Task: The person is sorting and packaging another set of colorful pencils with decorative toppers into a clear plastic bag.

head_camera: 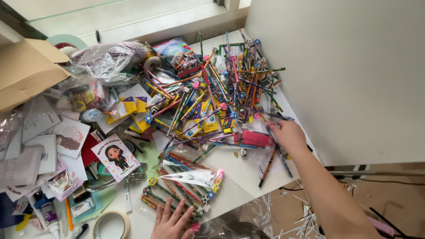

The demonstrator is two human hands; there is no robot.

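Observation:
A big heap of coloured pencils (pixel 230 84) with eraser toppers covers the far right of a white table (pixel 241 170). My right hand (pixel 287 132) reaches to the heap's near right edge, fingers curled on loose pencils beside a pink stapler (pixel 256 138); whether it grips one I cannot tell. At the table's front edge my left hand (pixel 170 221) lies flat with fingers spread, touching a clear-wrapped bundle of pencils (pixel 183 186).
A cardboard box (pixel 26 68) and crumpled plastic bags (pixel 104 59) sit at the far left. Cards, stickers, yellow packets (pixel 128 108) and tape rolls (pixel 113 225) crowd the left side. A white wall (pixel 349 75) rises on the right. Plastic scraps litter the floor (pixel 301 212).

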